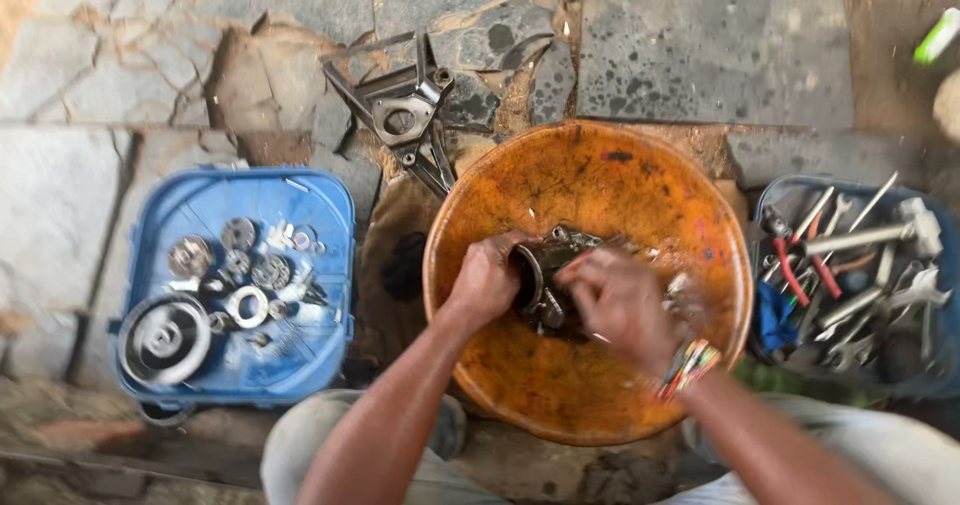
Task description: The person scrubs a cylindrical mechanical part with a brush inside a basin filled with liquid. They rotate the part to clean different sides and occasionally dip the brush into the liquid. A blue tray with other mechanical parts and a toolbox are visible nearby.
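A round orange basin (600, 175) sits on the stone floor between my knees. Over its middle I hold a dark metal engine part (548, 275) with a round opening facing left. My left hand (487, 280) grips its left side. My right hand (618, 300), blurred, is closed on its right side, with coloured bands on the wrist. The part's underside is hidden by my hands.
A blue lid-like tray (330, 265) on the left carries gears, washers, rings and a large pulley. A blue tray (775, 200) on the right holds wrenches, a hammer and red-handled pliers. A metal puller (405, 115) lies on the floor behind the basin.
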